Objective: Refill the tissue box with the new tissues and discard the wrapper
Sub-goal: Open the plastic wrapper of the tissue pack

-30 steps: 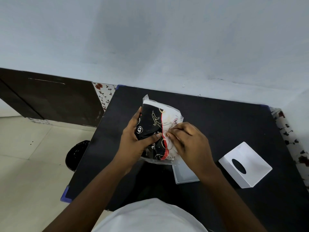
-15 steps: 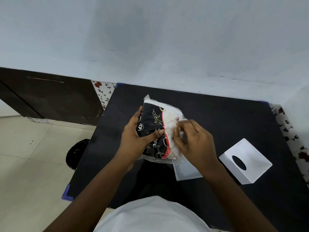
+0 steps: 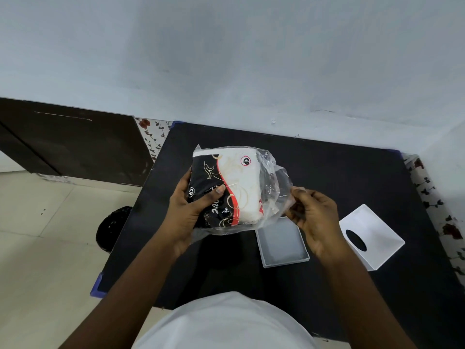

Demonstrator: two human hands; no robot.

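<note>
The left hand is wrapped around the dark printed end of the tissue pack, thumb pressed across its top face and fingers hidden underneath, holding it up off the black table. The right hand sits just to the right of the pack with fingertips pinched narrowly on a loose flap of the clear wrapper, which billows open on that side. The relation that matters is this: the pack's long axis runs roughly away from the person, tilted a little left, and the torn mouth of the wrapper faces right, toward the right hand, so the tissues look ready to slide out sideways to the right while the left hand anchors the far end. The right hand is plainly the nearer one to both the opening and the box parts. Just below the right hand lies the shallow tray-like box base, open side up and empty as far as can be seen; well to its right rests the white box cover, its oval slot facing up. On the floor left of the table is a dark bin, probably where the wrapper belongs. Counted: two hands, one tissue pack, one wrapper, one base, one cover, one bin.
</note>
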